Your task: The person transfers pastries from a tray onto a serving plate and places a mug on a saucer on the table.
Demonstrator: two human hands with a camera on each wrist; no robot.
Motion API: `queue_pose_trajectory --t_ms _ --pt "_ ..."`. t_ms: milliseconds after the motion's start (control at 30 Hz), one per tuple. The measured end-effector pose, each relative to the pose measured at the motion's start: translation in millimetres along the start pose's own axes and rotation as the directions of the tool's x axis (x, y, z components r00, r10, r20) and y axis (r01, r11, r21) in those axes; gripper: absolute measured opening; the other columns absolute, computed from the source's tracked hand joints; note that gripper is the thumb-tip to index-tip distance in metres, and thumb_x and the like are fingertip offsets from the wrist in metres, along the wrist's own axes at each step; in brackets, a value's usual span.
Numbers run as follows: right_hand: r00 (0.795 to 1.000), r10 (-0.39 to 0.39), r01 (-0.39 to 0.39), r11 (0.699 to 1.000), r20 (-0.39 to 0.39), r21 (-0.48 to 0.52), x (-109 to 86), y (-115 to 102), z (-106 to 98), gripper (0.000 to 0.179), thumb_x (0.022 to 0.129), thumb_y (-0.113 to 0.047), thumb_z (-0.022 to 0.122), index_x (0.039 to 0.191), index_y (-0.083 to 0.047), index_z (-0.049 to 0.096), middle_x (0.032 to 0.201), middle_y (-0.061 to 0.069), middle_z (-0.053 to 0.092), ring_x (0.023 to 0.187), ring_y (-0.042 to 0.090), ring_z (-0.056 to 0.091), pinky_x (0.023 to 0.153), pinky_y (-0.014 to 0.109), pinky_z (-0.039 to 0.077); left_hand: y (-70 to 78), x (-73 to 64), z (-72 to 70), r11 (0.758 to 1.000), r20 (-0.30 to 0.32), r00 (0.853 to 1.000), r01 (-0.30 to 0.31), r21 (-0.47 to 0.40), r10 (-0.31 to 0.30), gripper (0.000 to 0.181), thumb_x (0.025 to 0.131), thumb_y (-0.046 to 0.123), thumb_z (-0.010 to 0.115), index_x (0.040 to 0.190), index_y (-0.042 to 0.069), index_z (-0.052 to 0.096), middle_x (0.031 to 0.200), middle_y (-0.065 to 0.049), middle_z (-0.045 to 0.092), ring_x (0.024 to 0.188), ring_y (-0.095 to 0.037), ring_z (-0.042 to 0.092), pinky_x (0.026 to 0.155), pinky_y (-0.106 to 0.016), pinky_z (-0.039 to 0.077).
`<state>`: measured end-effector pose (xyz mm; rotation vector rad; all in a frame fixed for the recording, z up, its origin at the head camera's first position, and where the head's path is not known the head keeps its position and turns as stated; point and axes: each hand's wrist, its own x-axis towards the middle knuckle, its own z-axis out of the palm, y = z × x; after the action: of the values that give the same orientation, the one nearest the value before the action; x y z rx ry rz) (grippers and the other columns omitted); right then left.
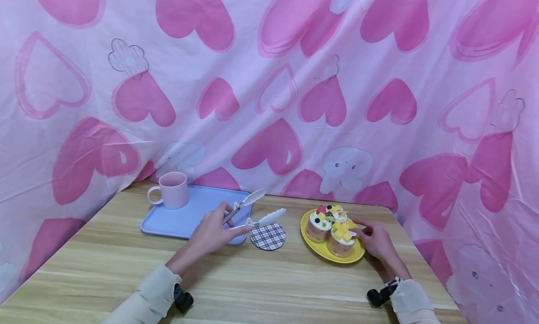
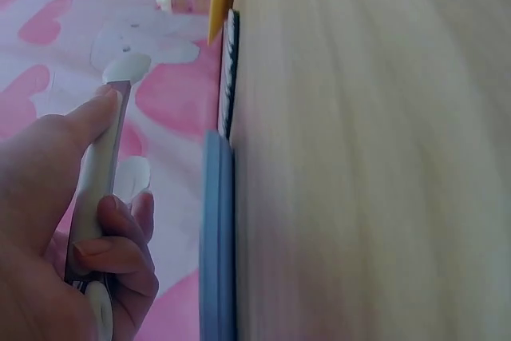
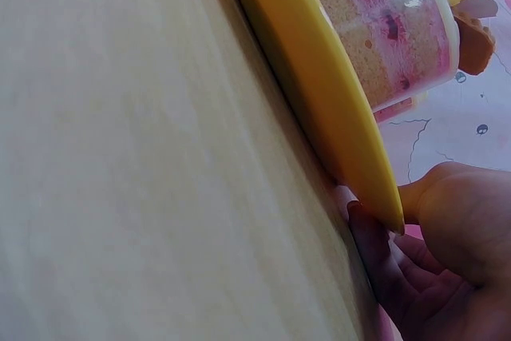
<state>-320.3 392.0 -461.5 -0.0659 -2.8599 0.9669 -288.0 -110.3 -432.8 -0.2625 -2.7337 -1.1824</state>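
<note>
In the head view my left hand (image 1: pixel 216 230) grips a pair of tongs (image 1: pixel 252 223) over the right side of the blue tray, their two white tips spread apart and pointing right. The left wrist view shows the thumb and curled fingers around the tongs' handle (image 2: pixel 100 165). On the right, a yellow plate (image 1: pixel 310 246) carries three dessert cups (image 1: pixel 340 246) topped with cream and fruit. My right hand (image 1: pixel 376 239) pinches the plate's right rim; in the right wrist view a finger is under the yellow edge (image 3: pixel 351 141) and the thumb above. Layered cake (image 3: pixel 391 29) shows through one cup.
A pink mug (image 1: pixel 174 190) stands on the left part of the blue tray (image 1: pixel 206 200) at the back left. Between tray and plate lies a round plaid coaster (image 1: pixel 268 236). Behind the wooden table (image 1: pixel 269 286) hangs a pink heart-patterned curtain (image 1: pixel 269 146).
</note>
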Motion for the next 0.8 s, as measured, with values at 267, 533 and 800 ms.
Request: queue_pose_trajectory --t_ms 267,533,800 --pt "1.000 0.001 -0.001 1.000 0.001 0.013 0.3 -1 4 0.043 0.108 -0.017 0.066 0.150 -0.008 0.064 0.115 0.022 0.073 0.097 0.028 0.065 0.074 0.031 0.052 -18.4 -7.5 -15.3 0.997 0.014 1.000 0.027 0.078 -0.028 0.077 0.080 0.070 0.087 0.123 0.013 0.058 0.081 -0.002 0.063 0.065 -0.016 0.055 0.057 -0.031 0.041" --pt "1.000 0.006 -0.006 1.000 0.005 0.016 -0.2 -2 3 0.043 0.108 -0.017 0.066 0.150 -0.009 0.063 0.116 0.022 0.072 0.097 0.028 0.065 0.073 0.030 0.053 -33.4 -14.8 -30.9 0.995 0.028 0.999 0.031 0.099 -0.034 0.074 0.082 0.067 0.087 0.119 0.010 0.059 0.083 -0.002 0.067 0.065 -0.015 0.058 0.057 -0.031 0.046" --pt "1.000 0.014 -0.014 1.000 0.000 0.009 -1.4 -1 1 0.043 0.108 -0.017 0.067 0.150 -0.009 0.064 0.117 0.022 0.072 0.098 0.029 0.065 0.075 0.030 0.052 -43.6 -18.6 -42.4 0.989 0.013 0.997 0.071 0.131 -0.074 0.076 0.083 0.069 0.085 0.119 0.007 0.058 0.079 -0.004 0.062 0.064 -0.016 0.056 0.056 -0.031 0.043"
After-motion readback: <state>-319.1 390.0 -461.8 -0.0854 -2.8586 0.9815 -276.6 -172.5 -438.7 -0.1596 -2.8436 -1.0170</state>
